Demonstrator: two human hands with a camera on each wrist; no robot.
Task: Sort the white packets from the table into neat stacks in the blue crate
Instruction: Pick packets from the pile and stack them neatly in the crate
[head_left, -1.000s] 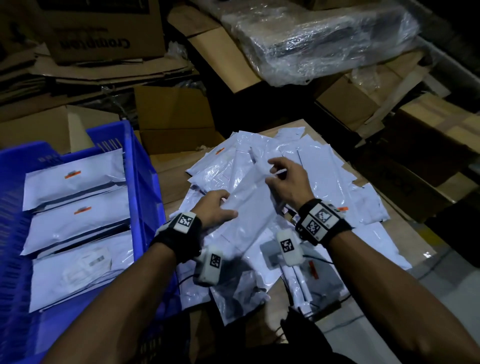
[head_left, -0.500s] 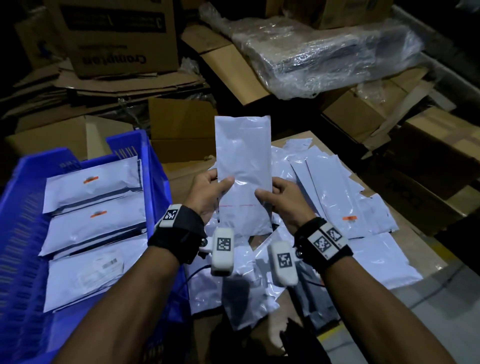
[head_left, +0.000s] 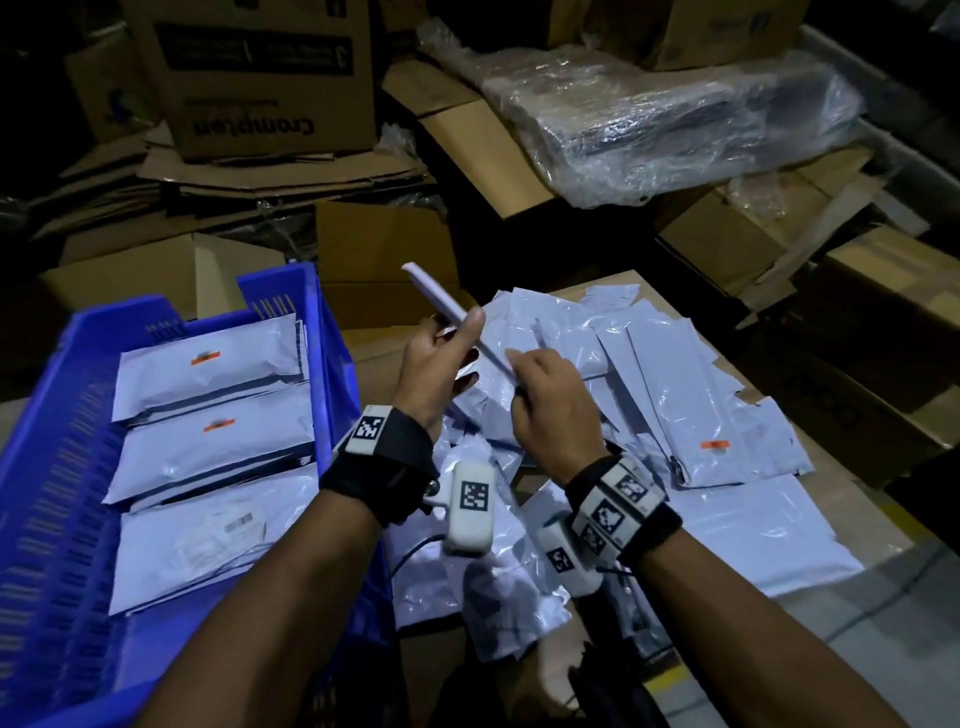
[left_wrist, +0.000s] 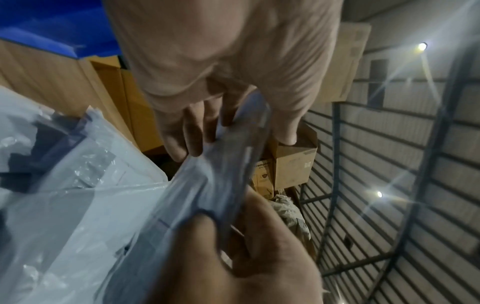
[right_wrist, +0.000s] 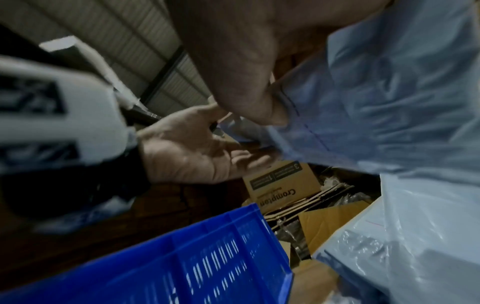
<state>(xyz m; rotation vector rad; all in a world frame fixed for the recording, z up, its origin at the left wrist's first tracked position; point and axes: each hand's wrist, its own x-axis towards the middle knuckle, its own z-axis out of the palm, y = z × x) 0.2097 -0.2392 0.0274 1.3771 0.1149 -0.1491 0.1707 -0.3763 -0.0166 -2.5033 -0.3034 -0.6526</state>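
Observation:
Both hands hold one white packet (head_left: 441, 301) in the air above the pile, edge-on to the head view and slanting up to the left. My left hand (head_left: 457, 338) grips its middle, thumb on the near face and fingers behind. My right hand (head_left: 519, 374) pinches its lower end; the right wrist view shows the thumb pressed on the packet (right_wrist: 363, 102). The blue crate (head_left: 322, 332) stands at left with three stacks of packets: far (head_left: 208, 364), middle (head_left: 218, 441) and near (head_left: 208, 540). Several loose packets (head_left: 649, 374) lie spread over the table (head_left: 857, 514).
A brown cardboard box (head_left: 384, 249) stands between crate and table. Behind are a Crompton carton (head_left: 270, 88), flattened cardboard (head_left: 234, 176) and a plastic-wrapped bundle (head_left: 675, 119). More boxes (head_left: 883, 312) crowd the right. Grey floor (head_left: 909, 649) shows past the table's near right corner.
Both hands lifted one packet off the pile, held it upright facing me, and have now turned it edge-on, tilted toward the upper left.

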